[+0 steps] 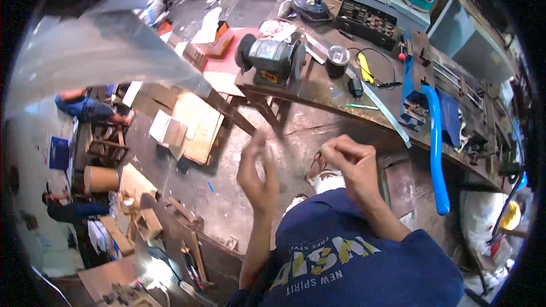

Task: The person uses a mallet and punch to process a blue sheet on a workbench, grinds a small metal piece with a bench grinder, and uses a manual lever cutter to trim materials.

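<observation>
My left hand (257,173) and right hand (350,162), each grip pinched on a clear sheet (102,51), near the table (324,88) with grinder (272,59).

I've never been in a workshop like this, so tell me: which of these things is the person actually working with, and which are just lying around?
In hand:
- left hand, raised with fingers curled; what it holds is too blurred to tell
- right hand, pinching something small
- clear plastic sheet, stretching up from the hands

Lying about:
- bench grinder
- blue hose
- blue vise
- dark cup
- metal strip
- cardboard boxes
</observation>
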### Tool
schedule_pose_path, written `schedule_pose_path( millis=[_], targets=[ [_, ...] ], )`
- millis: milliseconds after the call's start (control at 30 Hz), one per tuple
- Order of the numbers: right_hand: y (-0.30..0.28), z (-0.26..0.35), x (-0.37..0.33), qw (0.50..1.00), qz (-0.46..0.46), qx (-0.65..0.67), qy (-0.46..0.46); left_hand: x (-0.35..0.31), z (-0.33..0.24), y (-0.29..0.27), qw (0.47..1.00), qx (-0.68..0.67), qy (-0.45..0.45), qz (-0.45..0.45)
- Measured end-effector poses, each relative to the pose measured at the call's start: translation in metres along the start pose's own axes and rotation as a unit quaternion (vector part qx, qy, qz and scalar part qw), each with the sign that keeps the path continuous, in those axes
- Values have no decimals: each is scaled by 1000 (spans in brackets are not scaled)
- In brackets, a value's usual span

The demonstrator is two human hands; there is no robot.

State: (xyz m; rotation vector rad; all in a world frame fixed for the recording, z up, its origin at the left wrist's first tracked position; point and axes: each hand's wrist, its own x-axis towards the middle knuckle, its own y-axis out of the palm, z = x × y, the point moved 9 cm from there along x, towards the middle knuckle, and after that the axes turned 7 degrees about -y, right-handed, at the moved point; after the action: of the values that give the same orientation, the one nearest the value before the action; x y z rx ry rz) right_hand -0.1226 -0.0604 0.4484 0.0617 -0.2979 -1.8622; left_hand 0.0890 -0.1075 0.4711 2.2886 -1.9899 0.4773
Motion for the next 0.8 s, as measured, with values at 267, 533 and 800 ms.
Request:
schedule_pose_path(
  millis=[267, 533, 800],
  targets=[
    [-38, -45, 110, 981, -162, 90, 58, 135, 220, 122, 964, -97, -171, 180],
    [-60, -28, 164, 960, -277, -17, -33, 145, 288, 159, 909, -44, -337, 242],
    [-60, -51, 175, 914, -402, -19, -42, 160, 294, 151, 853, -187, -364, 324]
  ],
)
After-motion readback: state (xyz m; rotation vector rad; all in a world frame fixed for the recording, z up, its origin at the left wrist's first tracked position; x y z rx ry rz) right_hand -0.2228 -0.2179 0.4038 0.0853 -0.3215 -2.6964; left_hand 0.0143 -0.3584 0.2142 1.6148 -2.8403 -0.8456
